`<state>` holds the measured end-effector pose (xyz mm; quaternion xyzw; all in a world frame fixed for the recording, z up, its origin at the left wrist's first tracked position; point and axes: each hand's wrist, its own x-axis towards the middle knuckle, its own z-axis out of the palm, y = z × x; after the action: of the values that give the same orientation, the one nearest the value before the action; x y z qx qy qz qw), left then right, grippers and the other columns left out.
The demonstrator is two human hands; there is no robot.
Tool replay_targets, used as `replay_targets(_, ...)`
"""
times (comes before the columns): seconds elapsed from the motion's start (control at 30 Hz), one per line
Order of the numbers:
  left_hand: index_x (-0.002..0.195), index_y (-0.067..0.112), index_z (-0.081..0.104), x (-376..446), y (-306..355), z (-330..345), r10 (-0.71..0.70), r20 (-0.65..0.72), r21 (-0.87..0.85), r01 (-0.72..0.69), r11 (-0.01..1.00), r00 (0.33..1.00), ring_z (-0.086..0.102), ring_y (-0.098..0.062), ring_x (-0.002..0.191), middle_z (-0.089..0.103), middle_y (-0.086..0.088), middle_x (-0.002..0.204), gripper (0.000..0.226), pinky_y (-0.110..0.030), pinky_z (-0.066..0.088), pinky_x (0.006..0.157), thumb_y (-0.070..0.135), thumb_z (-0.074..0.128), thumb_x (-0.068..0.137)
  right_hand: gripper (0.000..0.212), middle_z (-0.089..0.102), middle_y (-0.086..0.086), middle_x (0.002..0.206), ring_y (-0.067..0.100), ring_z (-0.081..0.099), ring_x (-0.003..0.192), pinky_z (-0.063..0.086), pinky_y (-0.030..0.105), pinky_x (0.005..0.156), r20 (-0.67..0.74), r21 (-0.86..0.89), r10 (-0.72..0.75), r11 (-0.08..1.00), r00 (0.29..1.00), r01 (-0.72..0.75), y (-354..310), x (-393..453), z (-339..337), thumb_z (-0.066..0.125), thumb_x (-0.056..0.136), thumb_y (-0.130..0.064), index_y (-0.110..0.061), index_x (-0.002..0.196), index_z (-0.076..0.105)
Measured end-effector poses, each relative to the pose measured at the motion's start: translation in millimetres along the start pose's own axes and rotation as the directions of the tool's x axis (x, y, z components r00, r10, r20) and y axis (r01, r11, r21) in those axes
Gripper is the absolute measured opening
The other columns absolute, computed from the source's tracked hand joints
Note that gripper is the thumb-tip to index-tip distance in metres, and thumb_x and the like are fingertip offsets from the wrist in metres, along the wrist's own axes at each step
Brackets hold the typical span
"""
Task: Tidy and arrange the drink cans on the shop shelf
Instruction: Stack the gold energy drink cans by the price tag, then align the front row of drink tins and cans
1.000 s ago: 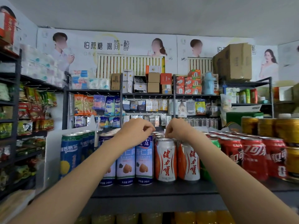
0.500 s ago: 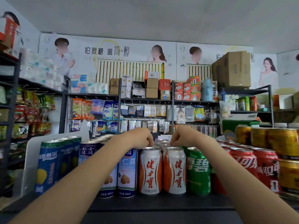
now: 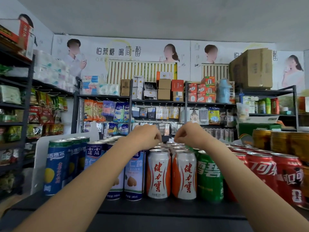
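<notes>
Shelving fills the shop around us, and the dark shelf [image 3: 167, 209] in front of us carries rows of upright drink cans running back from its front edge. From left to right we see tall blue cans [image 3: 56, 166], blue-and-white cans [image 3: 134, 174], two rows of white-and-orange cans, green cans [image 3: 209, 174] and red cans [image 3: 260, 173], with gold cans [image 3: 280, 145] stacked at the far right. A white cardboard divider [image 3: 39, 158] stands at the left end of the rows.

Both our forearms reach forward over the front cans. Our left hand [image 3: 147, 137] is above the blue-and-white row, its fingers curled downward over the can tops just behind the front left white-and-orange can [image 3: 158, 173]. Our right hand [image 3: 190, 135] mirrors it, fingers curled down over the tops behind the front right white-and-orange can [image 3: 184, 174]. The two hands sit close together but apart, with a gap between them above the white-and-orange rows. The fingertips of each hand are at or just over the rims of cans further back; we cannot tell whether either grip has closed on a can or only touches the tops. The two front white-and-orange cans stand side by side, touching, below and nearer to us than both hands.
</notes>
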<state>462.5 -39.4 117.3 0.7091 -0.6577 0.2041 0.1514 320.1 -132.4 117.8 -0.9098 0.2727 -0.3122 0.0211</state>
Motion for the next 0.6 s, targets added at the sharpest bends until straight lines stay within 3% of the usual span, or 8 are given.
replay_targets(0.1,0.1,0.025,0.068,-28.4,-13.7,-7.7,-0.001,-0.269,-0.071,-0.018,0.997,0.963,0.059,-0.012,0.093,0.067,0.008,0.101,0.023,-0.034,0.038,0.099,0.02,0.047,0.092,0.011,0.068,-0.004,0.085,0.008,0.061,0.078,0.05,0.017,0.074,-0.1,0.156,-0.101,0.981,0.99,0.116,-30.5,-4.4,3.2,0.062,0.086,-0.013,-0.011,0.089,0.072)
replay_targets(0.17,0.095,0.023,0.069,-49.6,-32.0,-15.9,-0.054,-0.352,-0.177,-0.01,0.984,0.934,0.061,-0.013,0.085,0.069,0.006,0.095,0.022,-0.033,0.041,0.094,0.018,0.048,0.091,0.009,0.065,-0.01,0.078,0.003,0.06,0.071,0.047,0.007,0.064,-0.12,0.266,-0.138,0.95,0.983,0.166,-53.3,-5.3,7.6,0.063,0.086,-0.013,-0.012,0.087,0.072)
replay_targets(0.3,0.094,0.021,0.069,-85.9,-81.7,-31.3,-0.169,-0.338,-0.247,0.086,0.965,0.926,0.061,-0.016,0.088,0.067,0.004,0.094,0.021,-0.025,0.045,0.073,0.015,0.049,0.091,0.01,0.063,-0.015,0.076,-0.001,0.057,0.07,0.044,0.004,0.06,-0.099,0.326,-0.184,0.923,0.978,0.207,-99.5,0.3,24.5,0.064,0.086,-0.017,-0.012,0.089,0.072)
replay_targets(0.5,0.103,0.016,0.066,-131.5,-158.6,-38.2,-0.24,-0.295,-0.294,0.151,0.944,0.925,0.054,-0.009,0.101,0.063,0.0,0.115,0.02,-0.019,0.035,0.085,0.014,0.05,0.092,0.009,0.07,0.0,0.092,0.011,0.063,0.087,0.049,0.021,0.081,-0.117,0.291,-0.227,0.923,0.967,0.252,-172.4,19.5,56.1,0.065,0.085,-0.015,-0.012,0.09,0.072)
replay_targets(0.6,0.109,0.02,0.062,-146.9,-189.9,-34.8,-0.24,-0.327,-0.279,0.149,0.949,0.914,0.05,-0.014,0.114,0.057,-0.001,0.123,0.021,-0.023,0.034,0.089,0.017,0.051,0.092,0.01,0.071,0.004,0.095,0.013,0.064,0.089,0.05,0.021,0.082,-0.111,0.279,-0.245,0.922,0.963,0.267,-204.8,30.5,72.4,0.064,0.085,-0.013,-0.011,0.091,0.072)
